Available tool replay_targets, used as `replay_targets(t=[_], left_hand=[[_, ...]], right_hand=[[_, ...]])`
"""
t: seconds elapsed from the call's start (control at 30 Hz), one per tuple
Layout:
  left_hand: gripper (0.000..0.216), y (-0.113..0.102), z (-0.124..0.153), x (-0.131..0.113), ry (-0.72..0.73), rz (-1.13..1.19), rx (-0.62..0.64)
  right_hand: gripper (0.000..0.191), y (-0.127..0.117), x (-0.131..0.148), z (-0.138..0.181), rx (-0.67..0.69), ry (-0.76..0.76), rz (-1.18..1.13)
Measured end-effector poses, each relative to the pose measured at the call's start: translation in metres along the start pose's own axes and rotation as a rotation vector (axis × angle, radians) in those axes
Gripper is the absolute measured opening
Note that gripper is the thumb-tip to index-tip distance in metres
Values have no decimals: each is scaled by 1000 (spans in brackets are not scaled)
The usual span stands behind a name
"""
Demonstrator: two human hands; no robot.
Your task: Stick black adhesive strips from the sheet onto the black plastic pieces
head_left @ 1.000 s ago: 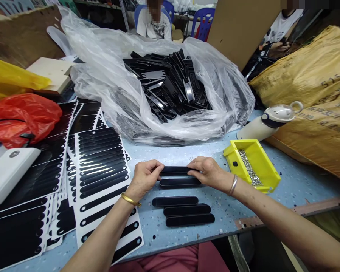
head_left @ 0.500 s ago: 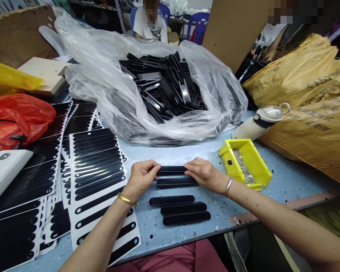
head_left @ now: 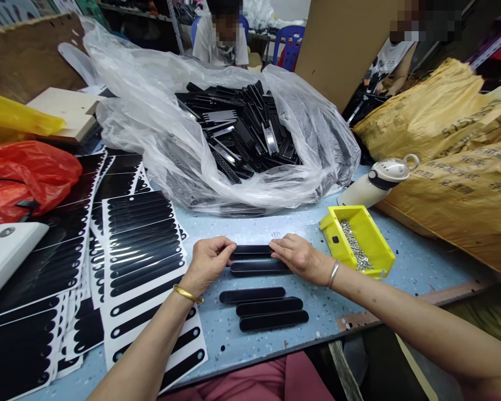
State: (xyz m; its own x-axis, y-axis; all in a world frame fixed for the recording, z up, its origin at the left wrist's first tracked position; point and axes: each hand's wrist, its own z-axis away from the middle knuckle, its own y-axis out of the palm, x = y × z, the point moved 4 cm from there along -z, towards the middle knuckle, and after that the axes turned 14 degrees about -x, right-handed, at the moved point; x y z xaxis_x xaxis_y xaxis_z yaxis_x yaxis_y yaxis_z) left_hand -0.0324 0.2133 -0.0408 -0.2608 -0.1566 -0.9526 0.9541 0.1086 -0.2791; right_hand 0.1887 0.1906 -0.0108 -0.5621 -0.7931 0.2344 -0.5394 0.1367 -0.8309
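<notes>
A long black strip with rounded ends (head_left: 252, 250) lies crosswise in front of me. Thumb and forefinger of my left hand (head_left: 206, 264) pinch its left end. At the other end, the fingers of my right hand (head_left: 299, 257) are closed together and press on the strip; its right tip is hidden under them. Just below sits a second black strip (head_left: 258, 269), partly covered by my right hand. Nearer to me lie three more black strips (head_left: 271, 307). Left of my hands is a white sheet of black stickers (head_left: 144, 245), some of its backing bare.
A clear plastic bag (head_left: 158, 128) full of black metal-looking parts (head_left: 250, 128) stands behind my hands. To the right are a yellow bin (head_left: 379, 245) of small metal pieces, a white bottle (head_left: 363, 190) and yellow sacks (head_left: 455, 167). Two people sit beyond.
My right fingers lie a little flatter along the strip's end. My left hand stays in place. The view has shifted slightly, and the person across shows more of the head.
</notes>
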Motion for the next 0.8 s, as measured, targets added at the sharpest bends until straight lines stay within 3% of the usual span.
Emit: replay_targets(t=[0.17,0.3,0.4,0.53,0.63,0.73,0.8], left_hand=[[22,0,0,1,3,8,-8],[24,1,0,0,-4,8,-8],[25,0,1,-2,12,-17,-1],[29,-1,2,-6,63,-91,50],[36,1,2,-9,160,-273,18],[47,8,1,-17,300,-612,-42],[54,15,0,-22,362,-811,-18]], right_hand=[[24,2,-9,4,-96,127,-170],[22,4,-16,9,-64,287,-191],[22,-8,-21,7,-64,381,-171],[19,-36,-35,1,-173,591,-61],[29,-34,-40,-2,-97,802,-72],[28,-10,-33,-1,71,943,-261],[22,3,-28,1,93,1029,-365]])
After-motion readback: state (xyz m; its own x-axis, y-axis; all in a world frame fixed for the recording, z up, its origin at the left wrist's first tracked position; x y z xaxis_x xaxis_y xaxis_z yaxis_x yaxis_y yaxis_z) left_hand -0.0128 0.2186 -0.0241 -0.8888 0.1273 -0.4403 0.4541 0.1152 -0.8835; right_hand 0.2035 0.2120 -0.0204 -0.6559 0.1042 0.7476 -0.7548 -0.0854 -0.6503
